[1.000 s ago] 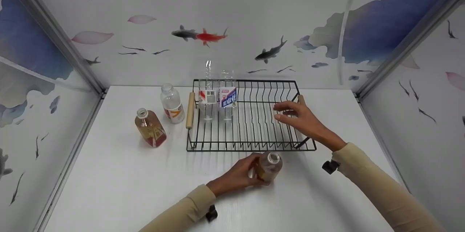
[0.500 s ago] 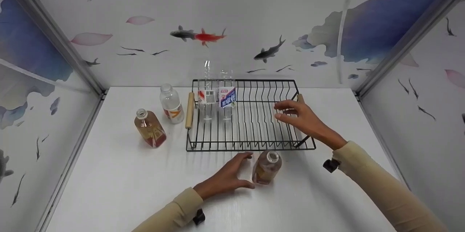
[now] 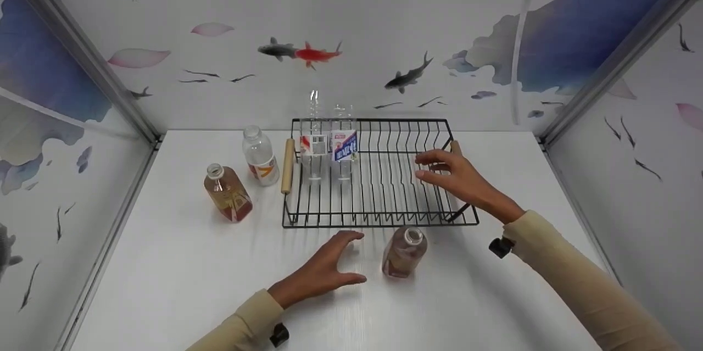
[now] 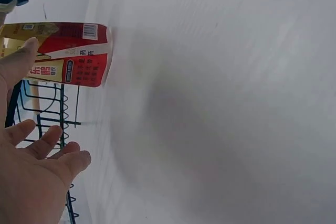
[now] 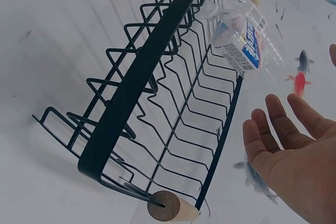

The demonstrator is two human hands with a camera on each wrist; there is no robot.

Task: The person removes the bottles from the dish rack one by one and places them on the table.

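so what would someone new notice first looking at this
Probably the black wire dish rack with wooden handles mid-table, two clear plastic bottles standing in its far left corner. Next, the open left hand beside an uncapped bottle of amber liquid before the rack, and the open right hand over its right side.

Bare tabletop point(image 3: 181, 279) lies open left of the capless bottle point(image 3: 405, 252). The wire dish rack point(image 3: 379, 219) blocks just behind it; two upturned bottles point(image 3: 328, 148) fill the rack's left slots.
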